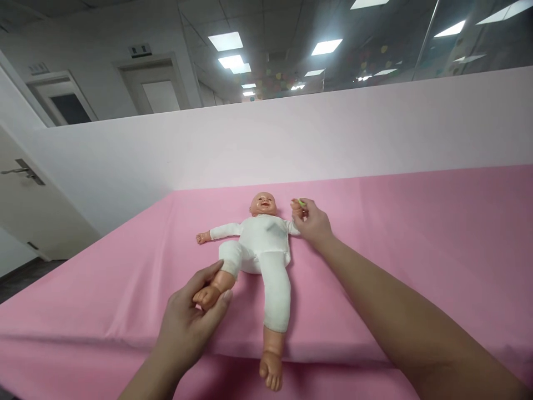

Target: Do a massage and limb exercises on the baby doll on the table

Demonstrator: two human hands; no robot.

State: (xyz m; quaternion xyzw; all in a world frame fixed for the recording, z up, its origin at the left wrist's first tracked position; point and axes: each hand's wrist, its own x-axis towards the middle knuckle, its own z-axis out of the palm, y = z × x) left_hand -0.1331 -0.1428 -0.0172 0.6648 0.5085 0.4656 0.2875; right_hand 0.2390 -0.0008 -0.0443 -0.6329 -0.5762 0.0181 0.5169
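Note:
A baby doll (260,244) in white cloth lies on its back on a pink sheet (395,250), head away from me. My left hand (189,322) is closed round one bare foot of the doll, whose knee is bent up. My right hand (312,222) is at the doll's other hand beside its head, fingers pinched on a small green thing (300,202) that I cannot make out. The doll's other leg stretches toward me, its foot over the sheet's near edge.
A pale partition wall (291,139) stands behind the pink surface. A door with a handle (23,172) is at the left. Ceiling lights and glass panels show above the wall.

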